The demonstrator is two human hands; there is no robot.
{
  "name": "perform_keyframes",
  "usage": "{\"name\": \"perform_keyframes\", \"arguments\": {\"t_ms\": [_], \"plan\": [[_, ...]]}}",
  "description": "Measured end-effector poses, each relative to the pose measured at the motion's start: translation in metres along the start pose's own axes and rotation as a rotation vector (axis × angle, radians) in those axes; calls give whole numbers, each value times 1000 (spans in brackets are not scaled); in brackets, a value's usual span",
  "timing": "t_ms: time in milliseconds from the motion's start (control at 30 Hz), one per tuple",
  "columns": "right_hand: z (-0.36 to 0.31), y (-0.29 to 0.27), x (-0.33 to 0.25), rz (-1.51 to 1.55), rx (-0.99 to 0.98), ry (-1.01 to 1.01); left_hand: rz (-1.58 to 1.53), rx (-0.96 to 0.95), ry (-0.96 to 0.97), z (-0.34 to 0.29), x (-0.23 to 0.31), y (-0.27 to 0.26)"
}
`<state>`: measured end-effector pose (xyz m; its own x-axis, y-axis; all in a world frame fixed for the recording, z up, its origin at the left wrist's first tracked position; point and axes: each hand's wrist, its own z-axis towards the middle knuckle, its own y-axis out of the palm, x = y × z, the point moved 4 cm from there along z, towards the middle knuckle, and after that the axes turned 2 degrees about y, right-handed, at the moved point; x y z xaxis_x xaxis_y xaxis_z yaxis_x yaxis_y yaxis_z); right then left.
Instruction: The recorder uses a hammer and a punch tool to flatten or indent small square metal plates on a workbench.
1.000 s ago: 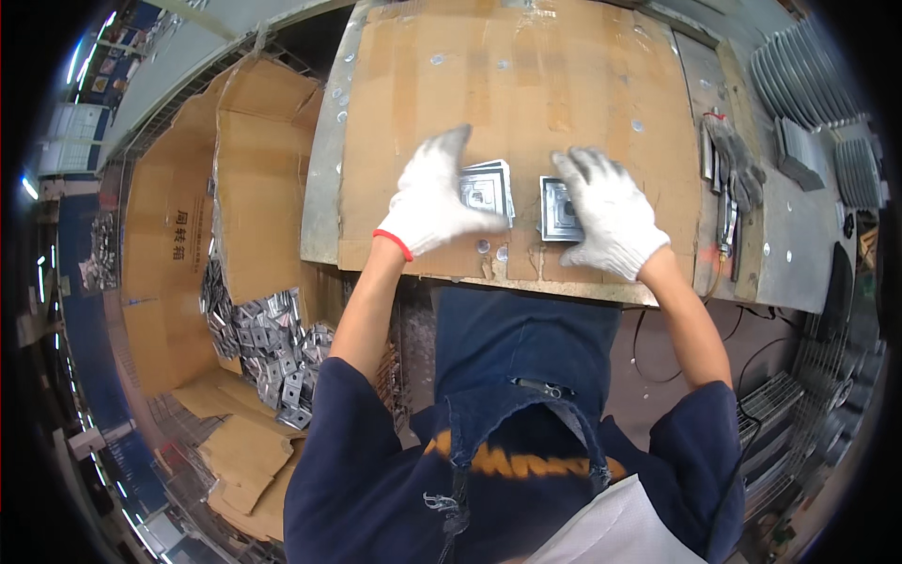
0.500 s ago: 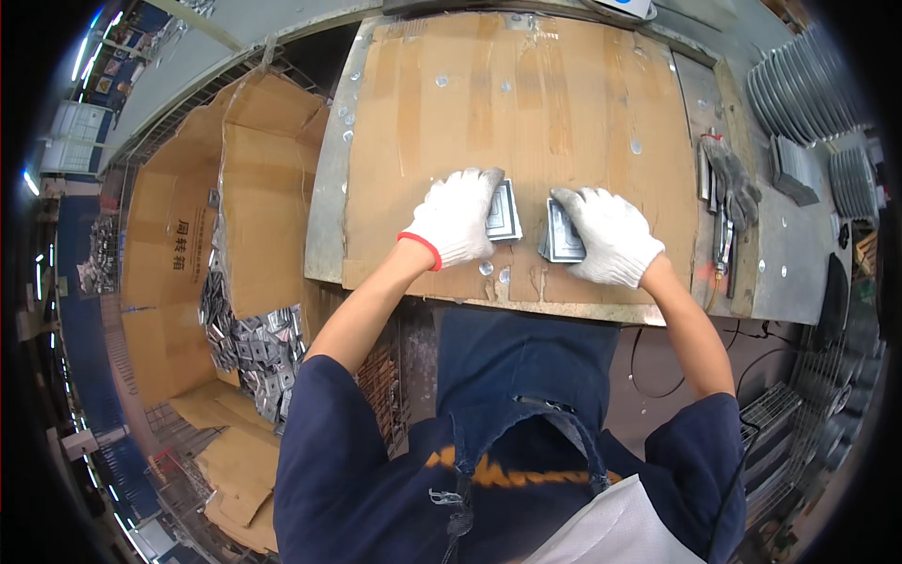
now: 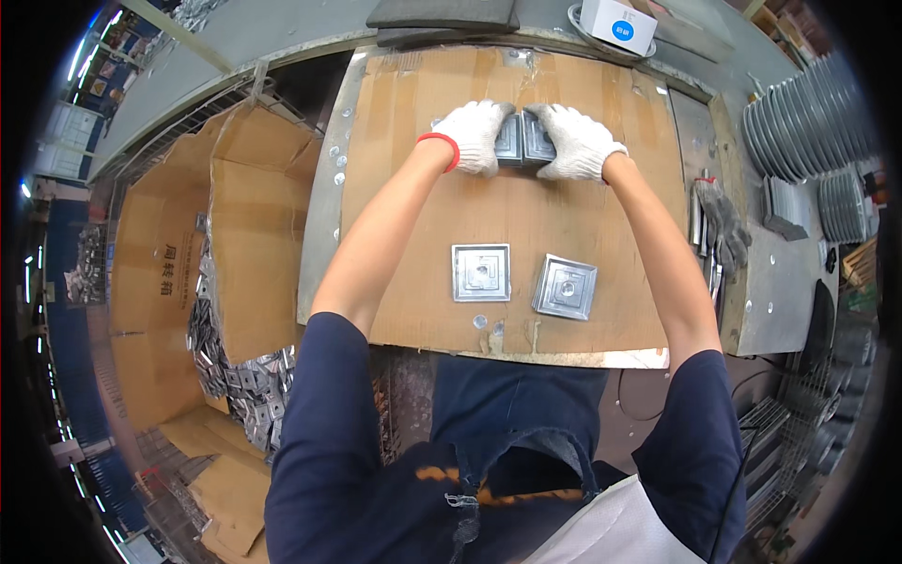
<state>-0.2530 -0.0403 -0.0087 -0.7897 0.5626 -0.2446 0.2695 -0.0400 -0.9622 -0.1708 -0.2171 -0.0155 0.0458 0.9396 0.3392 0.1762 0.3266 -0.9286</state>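
White knit gloves cover both hands, which reach toward the far part of the cardboard sheet (image 3: 423,221). My left hand (image 3: 473,137) is closed on the outer side of a square metal plate (image 3: 508,143). Directly beside it, my right hand (image 3: 578,143) grips another square metal plate (image 3: 536,141); the two pieces sit edge to edge. How many lie under each is hidden by the gloves. Nearer to me rest two more square pieces with stepped rims: a left metal square (image 3: 481,273) and a right metal square (image 3: 567,288), the latter slightly turned and apparently stacked.
On the left, a large cardboard box (image 3: 258,240) holds many loose metal parts (image 3: 268,399). Grey gloves (image 3: 723,226) and metal tools lie along the right side, near stacked round plates (image 3: 803,117) and stacked square plates (image 3: 785,207). A white box (image 3: 617,26) stands beyond the far edge.
Both hands have moved away from me and closer together, now around metal squares at the far side. Two metal squares stand on the cardboard near where the hands were.
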Motion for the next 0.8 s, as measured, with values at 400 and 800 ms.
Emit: {"name": "perform_keyframes", "arguments": {"t_ms": [400,800], "plan": [[-11,-17,29,-4,6,-8,-19,78,-42,-10,-37,-19],[-41,-14,71,-7,-130,134,-98,-31,-181,-59,-83,-21]]}}
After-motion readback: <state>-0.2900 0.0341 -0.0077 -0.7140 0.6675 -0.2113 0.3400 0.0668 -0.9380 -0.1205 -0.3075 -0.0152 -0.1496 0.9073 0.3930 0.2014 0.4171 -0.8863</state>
